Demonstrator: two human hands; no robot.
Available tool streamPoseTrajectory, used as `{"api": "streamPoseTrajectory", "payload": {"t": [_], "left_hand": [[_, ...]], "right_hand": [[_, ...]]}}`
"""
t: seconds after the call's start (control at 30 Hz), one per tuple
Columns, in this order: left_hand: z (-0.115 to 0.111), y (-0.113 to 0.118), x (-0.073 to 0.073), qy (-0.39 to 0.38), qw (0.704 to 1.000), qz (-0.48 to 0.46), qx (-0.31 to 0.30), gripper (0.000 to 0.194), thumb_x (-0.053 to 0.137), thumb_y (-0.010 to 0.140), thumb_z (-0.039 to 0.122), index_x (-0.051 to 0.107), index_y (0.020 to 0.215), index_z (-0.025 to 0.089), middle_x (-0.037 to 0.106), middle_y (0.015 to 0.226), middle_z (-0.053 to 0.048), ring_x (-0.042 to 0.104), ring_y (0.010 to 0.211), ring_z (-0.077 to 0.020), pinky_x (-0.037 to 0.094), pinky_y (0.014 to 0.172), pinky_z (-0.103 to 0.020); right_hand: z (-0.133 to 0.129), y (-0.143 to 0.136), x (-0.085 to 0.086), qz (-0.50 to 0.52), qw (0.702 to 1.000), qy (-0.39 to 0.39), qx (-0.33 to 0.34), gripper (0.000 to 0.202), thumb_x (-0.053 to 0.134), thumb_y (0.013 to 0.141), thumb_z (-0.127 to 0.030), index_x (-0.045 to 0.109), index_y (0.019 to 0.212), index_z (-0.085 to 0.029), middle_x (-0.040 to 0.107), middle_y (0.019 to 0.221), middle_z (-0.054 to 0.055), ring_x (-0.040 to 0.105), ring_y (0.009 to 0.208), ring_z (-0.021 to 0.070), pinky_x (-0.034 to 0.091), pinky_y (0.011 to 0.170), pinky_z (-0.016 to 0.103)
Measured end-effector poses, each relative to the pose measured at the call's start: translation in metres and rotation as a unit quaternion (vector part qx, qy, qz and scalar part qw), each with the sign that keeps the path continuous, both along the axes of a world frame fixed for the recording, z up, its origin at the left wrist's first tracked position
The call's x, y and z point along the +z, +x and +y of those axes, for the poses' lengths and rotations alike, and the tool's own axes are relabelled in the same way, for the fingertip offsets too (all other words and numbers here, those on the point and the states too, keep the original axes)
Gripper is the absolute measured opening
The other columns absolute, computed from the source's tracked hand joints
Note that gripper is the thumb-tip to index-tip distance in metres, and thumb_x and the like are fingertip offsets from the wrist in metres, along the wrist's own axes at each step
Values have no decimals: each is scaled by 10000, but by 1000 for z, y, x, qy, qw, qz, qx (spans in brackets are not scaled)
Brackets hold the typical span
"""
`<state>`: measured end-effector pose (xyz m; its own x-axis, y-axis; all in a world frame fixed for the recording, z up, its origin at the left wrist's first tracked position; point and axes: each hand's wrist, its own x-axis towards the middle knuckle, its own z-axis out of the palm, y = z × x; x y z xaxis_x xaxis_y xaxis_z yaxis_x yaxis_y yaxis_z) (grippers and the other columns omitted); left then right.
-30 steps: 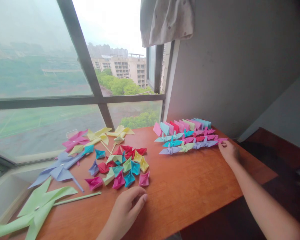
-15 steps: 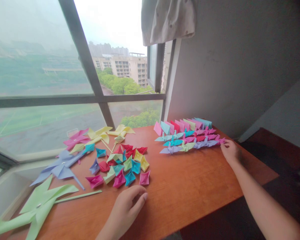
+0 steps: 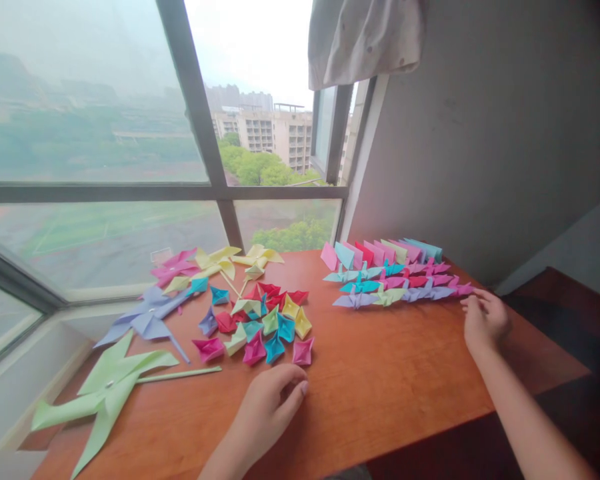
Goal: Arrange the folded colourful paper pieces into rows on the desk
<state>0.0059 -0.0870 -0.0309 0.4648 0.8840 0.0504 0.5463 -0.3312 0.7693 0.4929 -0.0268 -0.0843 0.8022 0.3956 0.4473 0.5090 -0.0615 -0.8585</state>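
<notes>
My right hand point(image 3: 486, 321) is at the right end of the front row of paper cranes, close beside a magenta crane point(image 3: 461, 287). Its fingers are apart and hold nothing. My left hand point(image 3: 275, 403) rests curled on the table, just in front of a pink paper boat point(image 3: 303, 351); thumb and fingers are bent toward each other, and no object shows between them. Purple, green, red and blue cranes point(image 3: 360, 285) stand in rows, with folded paper pieces point(image 3: 365, 253) lined up behind them.
Several colourful paper boats point(image 3: 254, 348) cluster at the table's middle left. Paper pinwheels, among them a green one point(image 3: 109, 385) and a purple one point(image 3: 150, 312), lie along the window side. The wooden table point(image 3: 380, 373) ends at a wall and window.
My right hand has let go of the magenta crane and drawn slightly back, its fingers opening. The view has shifted left, so things appear further right.
</notes>
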Motion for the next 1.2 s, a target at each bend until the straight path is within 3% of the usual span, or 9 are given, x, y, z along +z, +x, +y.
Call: {"api": "streamPoseTrajectory", "payload": {"t": [0.07, 0.17, 0.27, 0.33, 0.47, 0.63, 0.9, 1.2], "left_hand": [[-1, 0, 1, 3, 1000, -5, 4, 159, 500, 912, 223, 652, 871, 196, 680, 799, -18, 591, 720, -164, 410, 663, -236], [-1, 1, 2, 9, 1000, -14, 9, 159, 498, 914, 217, 654, 890, 198, 682, 809, -19, 595, 728, -164, 415, 672, -235], [0, 0, 1, 19, 999, -22, 15, 166, 490, 920, 219, 653, 897, 201, 681, 813, -20, 596, 733, -165, 419, 676, -232], [0, -1, -1, 30, 999, -23, 24, 174, 483, 925, 225, 650, 885, 203, 671, 792, -17, 587, 718, -163, 416, 663, -229], [1, -3, -4, 45, 998, -15, 51, 178, 477, 932, 247, 644, 884, 210, 657, 769, -9, 569, 677, -156, 408, 631, -225], [2, -4, -3, 36, 995, -26, 90, 146, 467, 945, 269, 603, 959, 219, 653, 751, 8, 585, 647, -148, 416, 620, -221], [5, -4, -9, 42, 993, -17, 111, 260, 467, 931, 259, 516, 1184, 231, 678, 817, 4, 637, 689, -165, 447, 649, -248], [5, -5, -7, 58, 990, -9, 124, 259, 479, 918, 278, 575, 1149, 209, 722, 850, -37, 676, 750, -191, 490, 684, -264]], "right_hand": [[-2, -32, 3, 17, 998, 3, 57, 419, 560, 782, -455, 624, 1055, -144, 657, 750, 49, 599, 595, 159, 489, 561, 275], [-7, -97, 14, 47, 976, -21, 212, 360, 598, 802, -455, 649, 998, -157, 675, 766, 52, 608, 624, 159, 503, 601, 275], [-13, -166, 26, 40, 915, -107, 387, 298, 595, 835, -433, 673, 963, -175, 695, 797, 51, 635, 696, 178, 520, 665, 287], [-16, -205, 32, 24, 869, -153, 470, 261, 566, 862, -399, 684, 942, -181, 706, 846, 55, 645, 738, 184, 522, 692, 291], [-20, -258, 32, -18, 827, -187, 529, 222, 554, 871, -325, 694, 967, -182, 718, 924, 59, 650, 788, 183, 517, 715, 288], [-22, -282, 31, -26, 826, -182, 533, 199, 551, 868, -269, 700, 973, -187, 723, 926, 50, 646, 766, 168, 504, 700, 272], [-25, -289, 37, -34, 819, -169, 547, 182, 549, 890, -269, 710, 918, -190, 719, 905, 43, 641, 774, 157, 488, 698, 253], [-35, -292, 38, -103, 813, -159, 550, 129, 583, 872, -250, 695, 896, -192, 676, 793, 24, 589, 657, 135, 456, 606, 240]]}}
